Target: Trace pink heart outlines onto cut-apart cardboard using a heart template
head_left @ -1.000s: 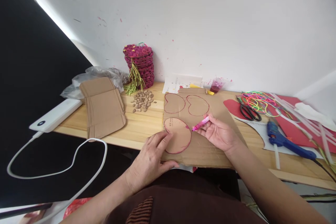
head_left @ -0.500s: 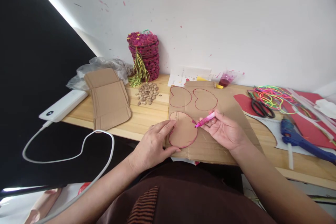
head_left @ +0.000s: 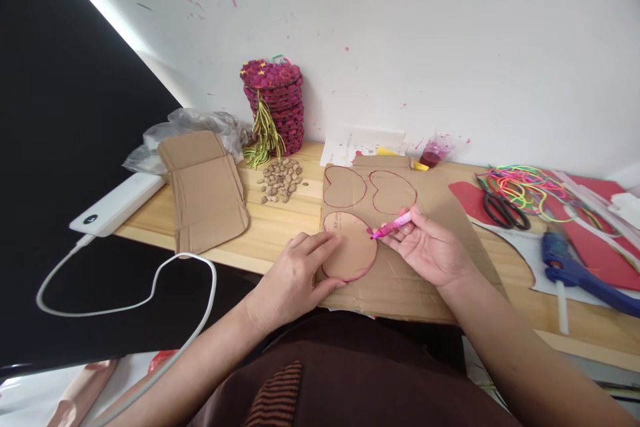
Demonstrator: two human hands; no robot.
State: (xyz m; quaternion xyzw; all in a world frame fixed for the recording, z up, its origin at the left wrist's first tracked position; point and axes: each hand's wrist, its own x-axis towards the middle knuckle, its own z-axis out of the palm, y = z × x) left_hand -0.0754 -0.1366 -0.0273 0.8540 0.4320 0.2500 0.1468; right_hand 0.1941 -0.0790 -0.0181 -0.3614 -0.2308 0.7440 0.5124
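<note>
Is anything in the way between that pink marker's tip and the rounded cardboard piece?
Nothing visible is. The right hand holds the pink marker with its tip at the right edge of the rounded cardboard piece; the left hand lies over the left side.

A smooth white wall (head_left: 400, 27) flecked with small pink spots (head_left: 235, 3) rises behind a long table of pale, grained wood (head_left: 305, 213), and on the left a large black surface (head_left: 60, 113) slants down beside a bright strip of light (head_left: 100, 3).
</note>
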